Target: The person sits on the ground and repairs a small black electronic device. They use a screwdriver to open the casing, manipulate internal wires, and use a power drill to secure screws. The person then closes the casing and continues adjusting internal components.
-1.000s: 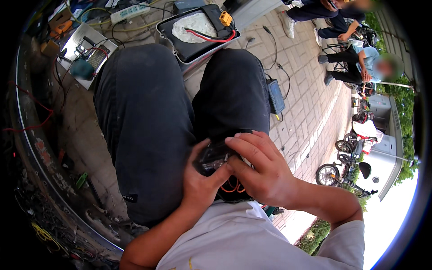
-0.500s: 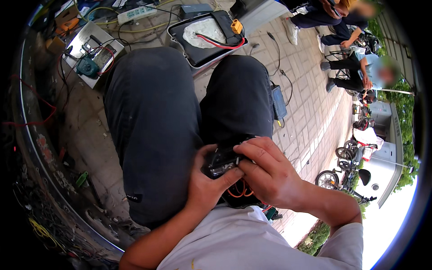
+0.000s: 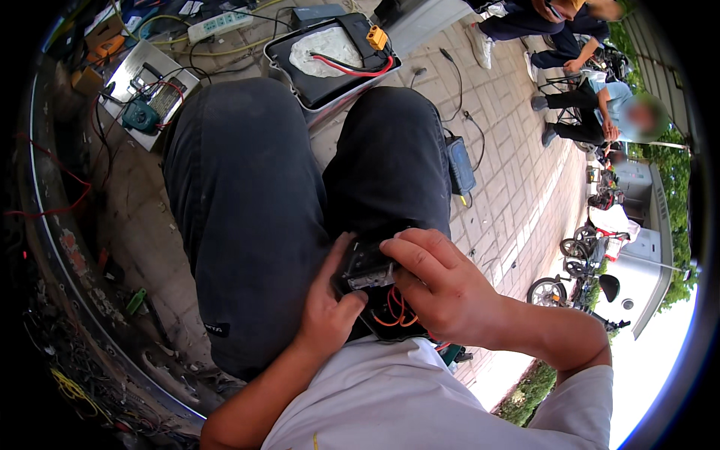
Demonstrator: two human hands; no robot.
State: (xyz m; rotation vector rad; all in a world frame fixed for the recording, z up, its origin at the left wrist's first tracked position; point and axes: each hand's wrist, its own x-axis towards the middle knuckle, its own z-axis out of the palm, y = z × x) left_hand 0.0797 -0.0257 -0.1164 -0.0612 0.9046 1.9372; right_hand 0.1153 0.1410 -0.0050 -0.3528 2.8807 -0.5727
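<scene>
Over my lap is a small black boxy device (image 3: 367,262) with a shiny, silvery lower edge. My left hand (image 3: 326,319) is closed round its left side, with the thumb by the lower corner. At its upper right, my right hand (image 3: 442,285) grips with bent fingers; the fingertips press on or near the top, and anything small between them is hidden. Orange wires (image 3: 397,309) loop just below the device, against a dark thing in my lap that my right hand partly covers.
Ahead of my knees stands an open case (image 3: 322,105) with a black pack and a yellow connector (image 3: 376,37). To the left are a metal box (image 3: 150,94) and a power strip (image 3: 217,26). A blue adapter (image 3: 460,166) lies right of my knee. People sit at the far right.
My left thumb has drawn back from the device's lower right edge toward its lower left corner. The right hand keeps its grip nearly in place. The whole view has shifted slightly.
</scene>
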